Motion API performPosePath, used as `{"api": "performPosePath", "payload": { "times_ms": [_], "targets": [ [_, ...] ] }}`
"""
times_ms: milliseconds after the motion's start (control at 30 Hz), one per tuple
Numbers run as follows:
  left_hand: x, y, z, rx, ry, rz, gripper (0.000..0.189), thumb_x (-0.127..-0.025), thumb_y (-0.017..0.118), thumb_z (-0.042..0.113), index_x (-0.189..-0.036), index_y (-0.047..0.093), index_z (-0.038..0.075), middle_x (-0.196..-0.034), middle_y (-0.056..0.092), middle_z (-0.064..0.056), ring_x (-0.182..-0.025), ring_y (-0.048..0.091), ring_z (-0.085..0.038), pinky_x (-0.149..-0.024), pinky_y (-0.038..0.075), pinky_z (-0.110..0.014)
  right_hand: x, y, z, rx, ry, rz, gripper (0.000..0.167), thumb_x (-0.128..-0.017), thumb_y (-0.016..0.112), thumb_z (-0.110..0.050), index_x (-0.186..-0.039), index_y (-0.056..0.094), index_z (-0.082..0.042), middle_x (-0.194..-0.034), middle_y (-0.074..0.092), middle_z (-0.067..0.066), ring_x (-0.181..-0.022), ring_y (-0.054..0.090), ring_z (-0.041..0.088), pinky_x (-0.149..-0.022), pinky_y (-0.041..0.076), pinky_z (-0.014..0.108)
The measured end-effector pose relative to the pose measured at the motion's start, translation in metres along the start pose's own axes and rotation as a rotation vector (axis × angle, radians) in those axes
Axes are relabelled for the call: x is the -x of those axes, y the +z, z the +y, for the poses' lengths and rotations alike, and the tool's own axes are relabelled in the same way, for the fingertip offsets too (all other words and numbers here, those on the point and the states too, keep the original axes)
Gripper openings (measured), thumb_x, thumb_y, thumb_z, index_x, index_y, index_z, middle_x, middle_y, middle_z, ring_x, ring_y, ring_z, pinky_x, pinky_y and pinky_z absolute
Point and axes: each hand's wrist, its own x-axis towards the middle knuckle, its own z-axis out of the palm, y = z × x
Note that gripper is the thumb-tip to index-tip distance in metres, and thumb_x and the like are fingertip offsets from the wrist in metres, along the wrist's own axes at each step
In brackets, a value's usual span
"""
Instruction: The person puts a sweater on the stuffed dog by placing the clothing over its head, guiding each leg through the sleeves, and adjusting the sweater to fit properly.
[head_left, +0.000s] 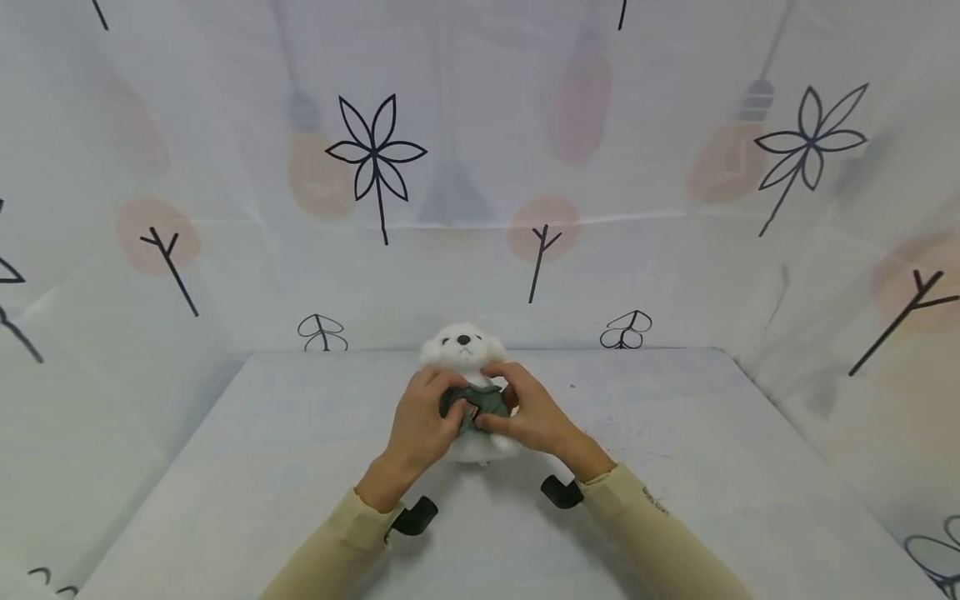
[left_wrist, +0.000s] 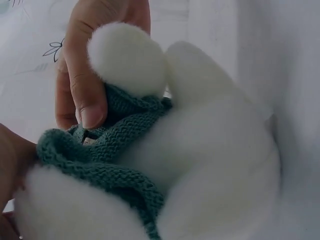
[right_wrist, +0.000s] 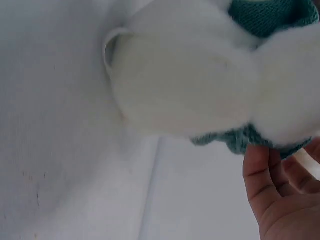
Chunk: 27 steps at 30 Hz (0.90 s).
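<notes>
A white plush dog (head_left: 465, 346) in a green knitted sweater (head_left: 483, 400) sits upright, facing the head camera. My left hand (head_left: 423, 417) grips the sweater from the left, its thumb on the front beside a small label (head_left: 472, 410). From the right, my right hand (head_left: 534, 414) pinches the sweater, thumb at the front and fingers near the dog's neck. In the left wrist view the sweater (left_wrist: 115, 137) bunches up between the hands, above the white belly (left_wrist: 210, 130). The right wrist view has the fingers of my right hand (right_wrist: 285, 200) at the sweater's edge.
A pale table (head_left: 315, 467) lies under the dog, with a printed cloth (head_left: 465, 275) hanging close behind it and at both sides. Black camera mounts (head_left: 415, 517) stick out from the sleeves. A thin white loop (right_wrist: 107, 50) is at the dog's base.
</notes>
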Motion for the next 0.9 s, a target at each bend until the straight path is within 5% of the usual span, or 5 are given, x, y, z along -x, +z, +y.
{"api": "performPosePath", "payload": {
  "times_ms": [400, 667, 900],
  "targets": [
    [0.002, -0.003, 0.003, -0.095, -0.016, -0.038, 0.028, -0.075, 0.073, -0.003, -0.101, 0.066, 0.006, -0.101, 0.058, -0.008, -0.091, 0.057, -0.024, -0.076, 0.051, -0.038, 0.003, 0.006, -0.006, -0.03, 0.015, 0.003, 0.066, -0.08, 0.079, -0.029, -0.135, 0.047, -0.013, -0.129, 0.049, 0.005, -0.084, 0.055, 0.017, -0.07, 0.052, 0.035],
    [0.003, -0.007, 0.003, -0.033, -0.126, -0.096, 0.027, -0.083, 0.073, 0.019, -0.106, 0.063, 0.006, -0.103, 0.054, -0.008, -0.09, 0.055, -0.024, -0.074, 0.05, -0.04, 0.002, 0.005, -0.01, -0.18, 0.044, -0.028, 0.04, -0.093, 0.063, -0.015, -0.13, 0.051, -0.005, -0.127, 0.055, 0.016, -0.079, 0.062, 0.022, -0.065, 0.051, 0.029],
    [0.004, -0.008, 0.003, -0.026, -0.167, -0.137, 0.046, -0.075, 0.082, 0.03, -0.107, 0.06, 0.006, -0.105, 0.05, -0.01, -0.09, 0.052, -0.025, -0.073, 0.049, -0.038, 0.003, 0.001, -0.032, -0.182, 0.057, 0.002, 0.029, -0.094, 0.058, -0.002, -0.122, 0.055, 0.004, -0.116, 0.059, 0.019, -0.081, 0.062, 0.03, -0.066, 0.049, 0.031]
  ]
}}
